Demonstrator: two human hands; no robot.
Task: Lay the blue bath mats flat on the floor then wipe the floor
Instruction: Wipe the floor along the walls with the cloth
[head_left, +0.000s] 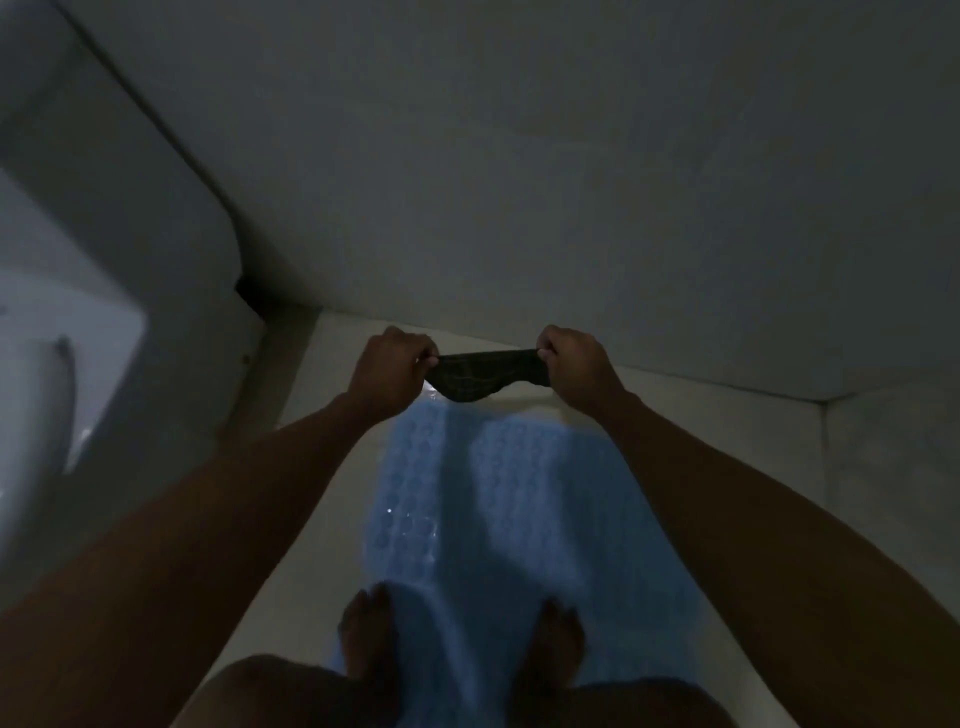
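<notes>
I hold a dark cloth (488, 375) stretched between my two hands, in front of me and above the floor (883, 467). My left hand (389, 371) pinches the left end of the cloth with curled fingers, and my right hand (576, 366) pinches the right end in the same way. So each grip is grasping the cloth, and the cloth hangs a little in the middle between them.

The blue bath mat (498, 519) lies flat on the floor under my arms. Its far end is just below the cloth in the picture, near the wall (571, 182), and the mat runs from there back toward me. My bare feet (558, 642) stand on the near part of the mat, one on each side. Neither hand touches the mat.

On my left I see a white bathroom fixture (67, 364), well apart from the mat. The room is dim, so the pattern of the cloth is hard to tell.
</notes>
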